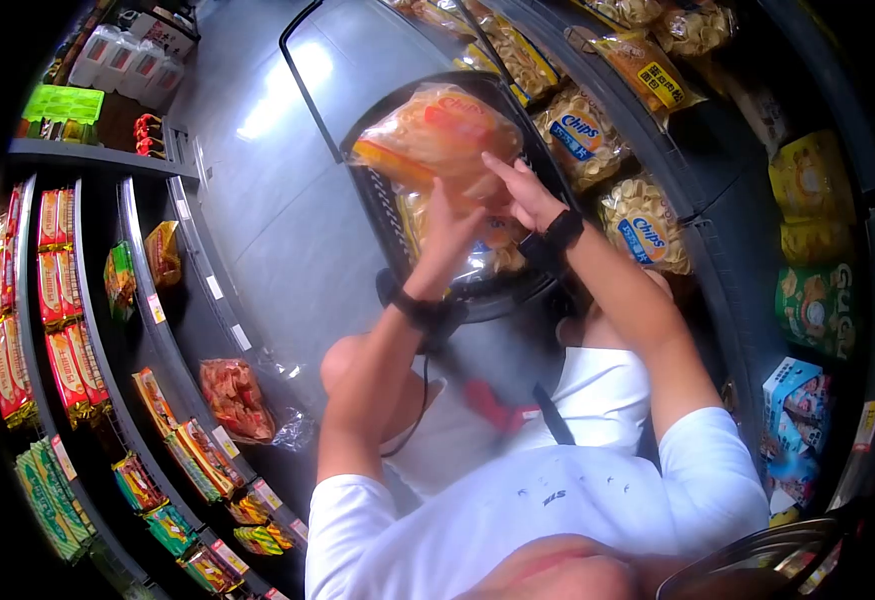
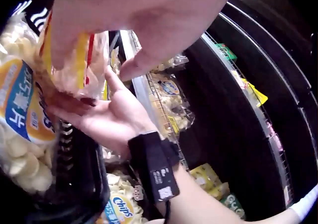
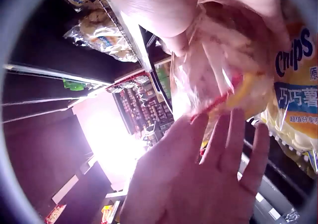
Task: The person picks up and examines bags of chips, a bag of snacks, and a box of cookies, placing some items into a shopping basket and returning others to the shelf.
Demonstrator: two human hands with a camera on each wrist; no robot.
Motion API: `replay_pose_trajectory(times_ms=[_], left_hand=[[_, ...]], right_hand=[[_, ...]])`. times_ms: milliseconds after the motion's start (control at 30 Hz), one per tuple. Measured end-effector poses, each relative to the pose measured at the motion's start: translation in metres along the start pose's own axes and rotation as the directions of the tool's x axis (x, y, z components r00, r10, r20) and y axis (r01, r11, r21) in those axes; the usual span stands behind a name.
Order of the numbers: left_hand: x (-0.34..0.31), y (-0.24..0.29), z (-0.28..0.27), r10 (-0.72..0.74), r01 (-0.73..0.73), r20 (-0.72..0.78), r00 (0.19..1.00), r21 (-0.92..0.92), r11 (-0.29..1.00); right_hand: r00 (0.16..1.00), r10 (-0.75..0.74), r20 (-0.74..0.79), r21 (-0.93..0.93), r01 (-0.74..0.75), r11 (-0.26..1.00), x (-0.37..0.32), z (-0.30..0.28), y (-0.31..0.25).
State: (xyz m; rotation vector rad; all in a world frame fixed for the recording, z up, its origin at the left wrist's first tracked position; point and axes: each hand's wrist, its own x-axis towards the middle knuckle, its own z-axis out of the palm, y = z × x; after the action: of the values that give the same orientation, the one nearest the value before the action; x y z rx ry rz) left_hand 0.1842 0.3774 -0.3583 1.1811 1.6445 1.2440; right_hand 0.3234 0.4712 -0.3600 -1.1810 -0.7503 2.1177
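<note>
Both my hands hold a clear bag of chips with red print and a yellow band (image 1: 437, 130) above a black shopping basket (image 1: 397, 262). My left hand (image 1: 447, 232) is at its near side; in the right wrist view, the left fingers (image 3: 231, 134) lie spread against the plastic. On the other side is my right hand (image 1: 525, 190), seen palm up with its fingers under the bag in the left wrist view. Beneath lies another chips bag with a blue label (image 2: 22, 105), in the basket. Black straps with small cameras circle both wrists.
Shelves at right carry several chips bags (image 1: 582, 135) and other snack packs (image 1: 812, 185). At left, curved shelves hold red packets (image 1: 57, 270) and a brown snack bag (image 1: 237, 400). The basket's handle (image 1: 307, 90) stands up beyond it over the grey floor (image 1: 257, 190).
</note>
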Motion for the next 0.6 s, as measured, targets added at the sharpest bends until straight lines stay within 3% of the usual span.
replay_pose_trajectory(times_ms=[33, 100, 200, 267, 300, 333, 367, 433, 533, 600], left_hand=[[-0.005, -0.003, -0.001, -0.102, 0.128, 0.153, 0.983, -0.171, 0.977], [-0.013, 0.034, -0.010, -0.202, 0.424, 0.477, 0.855, -0.422, 0.801], [-0.016, 0.060, -0.018, -0.164, 0.365, 0.494, 0.854, -0.343, 0.866], [-0.007, 0.059, -0.030, 0.003, 0.048, 0.205, 0.979, -0.247, 0.968], [0.001, 0.056, -0.039, 0.110, -0.099, 0.064, 0.992, -0.158, 0.983], [0.012, 0.044, -0.053, 0.339, -0.319, -0.120, 0.933, 0.161, 0.934], [0.020, 0.053, -0.070, 0.433, -0.377, -0.171, 0.885, 0.284, 0.882], [0.035, 0.040, -0.099, 0.505, -0.375, -0.254, 0.825, 0.422, 0.825], [0.047, 0.010, -0.131, 0.253, -0.136, -0.343, 0.904, 0.330, 0.934], [0.048, -0.003, -0.142, 0.028, 0.007, -0.338, 0.941, 0.103, 0.995]], right_hand=[[0.999, -0.022, -0.033, 0.034, 0.023, 0.999, 0.004, -0.001, 0.003], [0.998, -0.044, -0.048, 0.146, 0.050, 0.988, -0.001, 0.003, -0.001], [0.988, -0.080, 0.134, 0.150, 0.059, 0.987, 0.010, -0.006, 0.002], [0.995, -0.031, 0.095, 0.129, 0.018, 0.992, 0.008, -0.006, 0.002], [0.996, -0.028, 0.085, 0.105, 0.019, 0.994, 0.006, -0.005, 0.000], [0.997, -0.027, 0.075, 0.080, 0.021, 0.997, 0.003, -0.003, -0.001], [0.993, -0.090, 0.070, 0.056, 0.086, 0.995, -0.001, 0.002, 0.000], [0.974, -0.213, 0.072, -0.009, 0.214, 0.977, -0.008, 0.011, -0.001], [0.899, -0.407, 0.160, -0.309, 0.437, 0.845, -0.019, 0.019, -0.002], [0.878, -0.434, 0.203, -0.282, 0.477, 0.832, -0.043, 0.032, -0.016]])
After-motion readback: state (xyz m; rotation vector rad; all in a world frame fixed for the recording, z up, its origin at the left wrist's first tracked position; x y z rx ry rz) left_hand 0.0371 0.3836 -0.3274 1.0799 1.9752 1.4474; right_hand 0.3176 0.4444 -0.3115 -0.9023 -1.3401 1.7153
